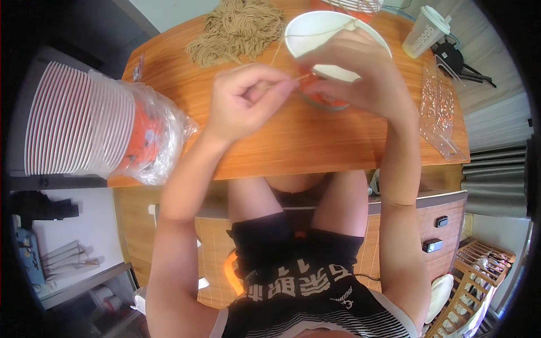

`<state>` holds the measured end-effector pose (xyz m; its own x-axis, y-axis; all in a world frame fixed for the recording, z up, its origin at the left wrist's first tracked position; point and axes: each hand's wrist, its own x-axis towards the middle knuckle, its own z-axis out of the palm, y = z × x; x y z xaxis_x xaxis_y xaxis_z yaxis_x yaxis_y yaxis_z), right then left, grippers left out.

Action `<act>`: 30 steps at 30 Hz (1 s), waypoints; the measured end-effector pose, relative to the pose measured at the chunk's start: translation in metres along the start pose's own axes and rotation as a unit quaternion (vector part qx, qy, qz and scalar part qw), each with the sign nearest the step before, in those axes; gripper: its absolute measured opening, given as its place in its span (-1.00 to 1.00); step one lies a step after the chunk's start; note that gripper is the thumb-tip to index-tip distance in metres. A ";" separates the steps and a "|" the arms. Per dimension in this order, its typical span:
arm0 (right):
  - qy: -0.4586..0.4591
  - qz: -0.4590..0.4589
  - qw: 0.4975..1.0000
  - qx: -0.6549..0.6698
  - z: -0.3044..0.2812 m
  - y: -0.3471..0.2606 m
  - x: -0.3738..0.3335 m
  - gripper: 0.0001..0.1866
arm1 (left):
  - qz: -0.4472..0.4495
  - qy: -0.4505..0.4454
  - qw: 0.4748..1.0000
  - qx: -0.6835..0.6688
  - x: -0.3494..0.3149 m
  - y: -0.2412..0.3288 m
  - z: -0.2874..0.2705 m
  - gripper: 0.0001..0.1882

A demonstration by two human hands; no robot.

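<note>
Pinching a thin tan string [284, 81] between thumb and forefinger, left hand [245, 101] hovered above the wooden worktop [282, 146], its other fingers [265, 73] curled in toward the palm. Held taut, the string, running across to the right hand [360, 76] just beside it. Right hand wrapped over the side of a white paper bowl with an orange outer wall [324, 39], fingers pressed together on the bowl and on the string's other end; exactly how the string met the bowl could not be told, being hidden under the fingers. Bowl tilted, its open mouth turned toward the camera, lifted over the far middle of the worktop.

Beyond the left hand, near the far edge, lay a loose heap of tan string [236, 28], one strand trailing from it toward the bowl. At the left end of the worktop lay a long stack of like bowls [73, 127] on its side, white rims ringed in red, partly sleeved in a clear plastic bag [160, 141]. At the right end stood a clear plastic tray [439, 107] leaning on edge, and behind it a lidded pale paper cup [425, 31]. Beneath the worktop's near edge showed bare knees and black shorts [298, 242].
</note>
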<state>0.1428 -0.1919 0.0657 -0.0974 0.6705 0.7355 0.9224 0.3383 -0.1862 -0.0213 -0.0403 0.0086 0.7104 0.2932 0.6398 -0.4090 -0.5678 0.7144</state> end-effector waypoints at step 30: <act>0.049 0.068 0.990 -0.111 -0.011 0.021 -0.012 -0.88 | 0.075 0.072 0.970 0.218 0.001 -0.003 0.011 -0.90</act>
<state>0.1680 -0.2005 0.0600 0.0607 0.6290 0.7750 0.9849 0.0882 -0.1488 -0.0129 -0.0466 0.0043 0.5613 0.2692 0.7826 -0.1978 -0.8746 0.4427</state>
